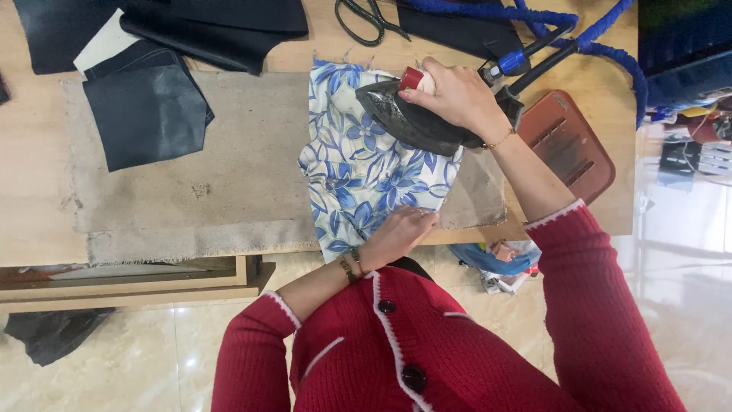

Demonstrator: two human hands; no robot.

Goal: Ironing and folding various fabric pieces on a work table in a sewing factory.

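Right hand: my right hand (455,93) is wrapped shut around the handle of the steam iron (415,118), fingers curled over the top near the red knob (412,78).
Left hand: my left hand (400,233) lies flat on the floral cloth (366,164), fingers pressing its near edge, closed on nothing.
Iron, position: the iron sits sole down on the far right part of the cloth, touching it.
Iron, long axis: it runs slantwise across the board, the pointed nose toward my left and slightly away, the heel toward my right, where the blue hose (602,49) joins.
Cloth, position: the blue-and-white floral cloth lies on the grey pressing pad (191,175); its near end hangs over the edge of the wooden table (34,206) toward my body.
Cloth from the grip: most of the uncovered cloth lies nearer to me and to my left of the iron, between the two hands.
Nearer hand: the left hand is nearer the hanging edge; the right hand is nearer the far edge.
Hands, spacing: the two hands are apart, with a stretch of printed cloth between them.
Iron rest: a brown iron rest (568,145) lies just right of the iron's heel.
Surroundings: dark fabric pieces (145,114) lie on the pad well to my left; scissors (366,19) lie at the far edge.
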